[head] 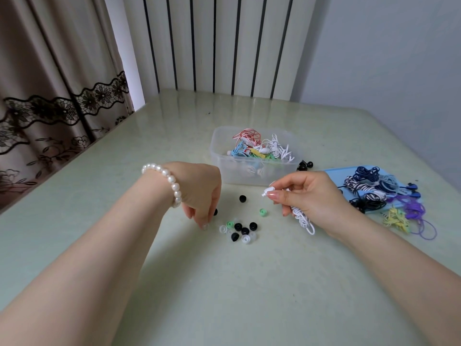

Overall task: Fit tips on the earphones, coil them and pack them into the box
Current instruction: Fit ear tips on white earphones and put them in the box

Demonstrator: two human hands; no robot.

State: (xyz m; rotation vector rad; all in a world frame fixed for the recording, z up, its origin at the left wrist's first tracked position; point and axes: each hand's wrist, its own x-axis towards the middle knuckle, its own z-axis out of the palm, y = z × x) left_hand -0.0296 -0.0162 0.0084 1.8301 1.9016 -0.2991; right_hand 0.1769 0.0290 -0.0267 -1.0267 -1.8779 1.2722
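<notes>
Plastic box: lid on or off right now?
Off. The clear box is open-topped, coiled earphones showing above its rim; the blue lid lies beside it under more earphones.

Soft, even daylight fills the scene — bright but not harsh, seemingly strongest at the pale strip beside the curtain (57, 78) at upper left. The glossy table (224, 295) carries faint streaked reflections near its far edge, without hard glare. Shadows under the forearms are weak and diffuse. Wide-angle distortion bows the table edges and wall lines — focus is fairly sharp centrally, slightly softer toward the corners.
</notes>
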